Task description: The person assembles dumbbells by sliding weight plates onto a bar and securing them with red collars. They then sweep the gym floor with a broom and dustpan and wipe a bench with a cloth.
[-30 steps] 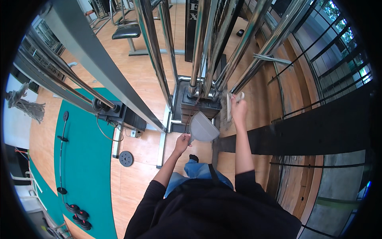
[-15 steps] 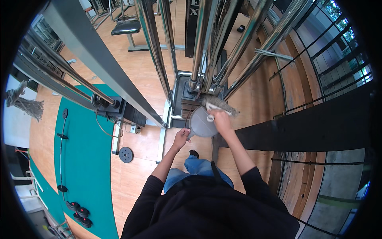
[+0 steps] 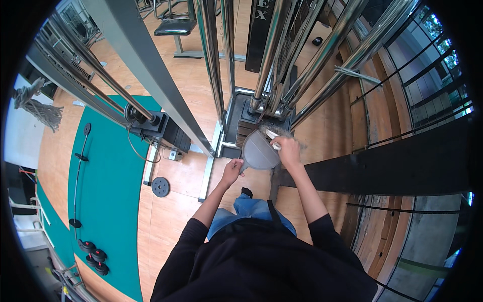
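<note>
My left hand (image 3: 232, 170) is closed around the short handle of a grey, rounded dustpan (image 3: 260, 152), which is tilted in front of the weight machine's base. In my right hand (image 3: 288, 151) is a hand brush (image 3: 274, 144) with a white handle, gripped just beyond the dustpan's right edge. The brush's grey-brown bristles look blurred and are partly hidden behind the dustpan and my fingers. Just beyond both tools stands the dark weight stack (image 3: 247, 123), with chrome guide rods rising from it.
A grey slanted post (image 3: 156, 75) rises on the left, and a black beam (image 3: 382, 163) crosses on the right. A weight plate (image 3: 160, 186) lies on the wooden floor. The green mat (image 3: 113, 201) carries a barbell (image 3: 79, 176) and dumbbells (image 3: 93, 256). Wooden steps (image 3: 370, 116) run along the right.
The brush has turned in my right hand, so less of its bristle head shows beyond the dustpan. The dustpan stays close to the stack, and the whole view has shifted slightly.
</note>
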Motion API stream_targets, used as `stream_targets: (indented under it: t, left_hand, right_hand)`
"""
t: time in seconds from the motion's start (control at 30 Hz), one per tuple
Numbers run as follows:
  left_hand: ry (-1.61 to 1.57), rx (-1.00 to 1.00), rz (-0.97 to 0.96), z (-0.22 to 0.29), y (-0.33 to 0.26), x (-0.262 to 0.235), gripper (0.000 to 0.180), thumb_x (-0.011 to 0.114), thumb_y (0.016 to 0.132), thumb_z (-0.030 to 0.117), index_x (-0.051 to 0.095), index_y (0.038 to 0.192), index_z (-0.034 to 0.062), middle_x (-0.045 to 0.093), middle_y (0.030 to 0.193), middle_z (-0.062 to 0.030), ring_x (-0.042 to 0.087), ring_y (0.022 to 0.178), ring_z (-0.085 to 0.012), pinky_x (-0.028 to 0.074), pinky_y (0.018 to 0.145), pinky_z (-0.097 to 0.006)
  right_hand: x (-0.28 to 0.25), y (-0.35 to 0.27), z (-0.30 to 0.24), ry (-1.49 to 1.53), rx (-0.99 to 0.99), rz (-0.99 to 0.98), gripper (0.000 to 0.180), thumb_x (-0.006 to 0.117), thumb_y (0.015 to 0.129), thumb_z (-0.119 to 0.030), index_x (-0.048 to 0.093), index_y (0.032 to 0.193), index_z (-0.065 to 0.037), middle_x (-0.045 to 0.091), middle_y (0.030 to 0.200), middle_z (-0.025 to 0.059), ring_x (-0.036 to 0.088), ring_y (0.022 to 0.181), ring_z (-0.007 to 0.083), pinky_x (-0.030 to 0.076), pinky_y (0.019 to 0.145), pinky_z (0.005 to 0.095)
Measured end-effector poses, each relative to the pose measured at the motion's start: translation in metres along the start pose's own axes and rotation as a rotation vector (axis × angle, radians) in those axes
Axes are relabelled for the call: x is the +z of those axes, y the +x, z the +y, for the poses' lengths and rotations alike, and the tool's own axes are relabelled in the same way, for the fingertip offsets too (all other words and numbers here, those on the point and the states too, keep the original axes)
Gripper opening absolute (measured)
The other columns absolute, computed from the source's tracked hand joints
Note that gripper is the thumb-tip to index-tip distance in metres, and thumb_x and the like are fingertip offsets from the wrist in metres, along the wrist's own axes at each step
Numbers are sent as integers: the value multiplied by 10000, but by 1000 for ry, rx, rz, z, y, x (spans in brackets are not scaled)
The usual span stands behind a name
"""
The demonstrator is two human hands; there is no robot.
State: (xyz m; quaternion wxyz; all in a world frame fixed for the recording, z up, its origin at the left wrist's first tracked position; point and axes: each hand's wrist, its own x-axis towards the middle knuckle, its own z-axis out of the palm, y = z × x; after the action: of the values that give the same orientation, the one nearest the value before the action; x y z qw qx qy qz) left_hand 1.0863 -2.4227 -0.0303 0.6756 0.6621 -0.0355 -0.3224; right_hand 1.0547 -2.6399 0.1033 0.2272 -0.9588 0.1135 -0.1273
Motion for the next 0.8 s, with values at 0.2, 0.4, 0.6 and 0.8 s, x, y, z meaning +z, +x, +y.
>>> stream_targets:
  t: [0.2,0.4,0.6,0.8]
  left_hand:
    - [-7,-49,13,5,-3,3,235,508,922,192,550,1004,-24,598,810,-92,574,552,-133,479,530,-251]
    - [4,-30,50,4,-12,-2,215,510,919,177,554,983,-23,594,797,-88,570,539,-131,471,526,-250]
    - [12,-9,42,4,-9,1,224,508,920,181,556,1002,-22,602,812,-90,571,542,-129,472,526,-250]
    - [-20,10,34,2,-8,0,242,510,920,192,557,1024,-22,602,817,-84,569,550,-129,465,528,-248]
  right_hand:
    - [6,0,-25,-15,25,-24,273,530,707,14,709,796,-173,648,796,147,623,717,347,492,664,432]
    - [-16,12,-29,-127,136,46,318,513,680,73,706,819,-138,651,840,143,627,751,336,498,672,415]
    - [5,20,2,-46,-155,-161,244,535,687,21,701,786,-127,661,865,104,636,757,305,507,698,377]
    - [0,20,-3,12,-75,19,246,580,632,57,695,749,-126,662,840,101,631,758,302,497,697,371]
